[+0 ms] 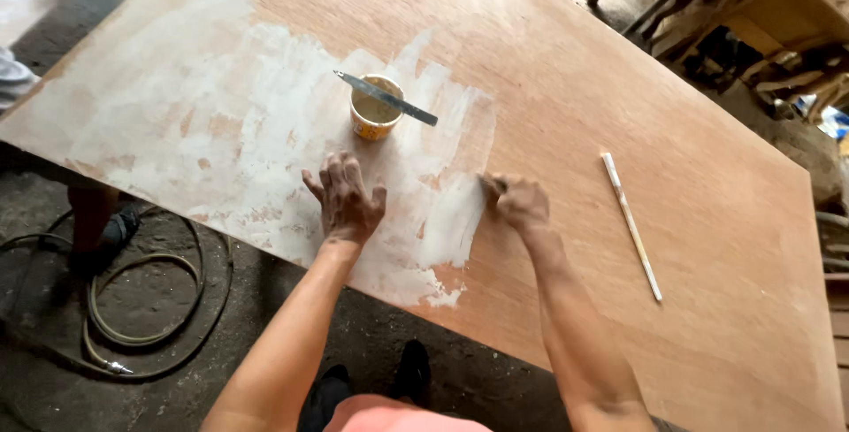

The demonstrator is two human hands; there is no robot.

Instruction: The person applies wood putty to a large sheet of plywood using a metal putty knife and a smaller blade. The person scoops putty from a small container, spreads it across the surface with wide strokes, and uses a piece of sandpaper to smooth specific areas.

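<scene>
A large plywood sheet point(619, 87) lies flat, its left part smeared with whitish filler point(195, 105). My left hand point(345, 202) rests palm down on the filler, fingers spread. My right hand point(517, 202) is closed on a small scraper whose edge point(486, 182) presses the board at the right border of the smear. Beyond my hands stands a small yellow cup point(375, 109) of filler, with a metal blade point(386, 98) laid across its rim.
A thin white stick point(631, 225) lies on the bare wood to the right. A coiled hose point(133, 299) lies on the dark floor at left, beside another person's foot point(102, 237). Wooden furniture pieces point(752, 16) crowd the top right.
</scene>
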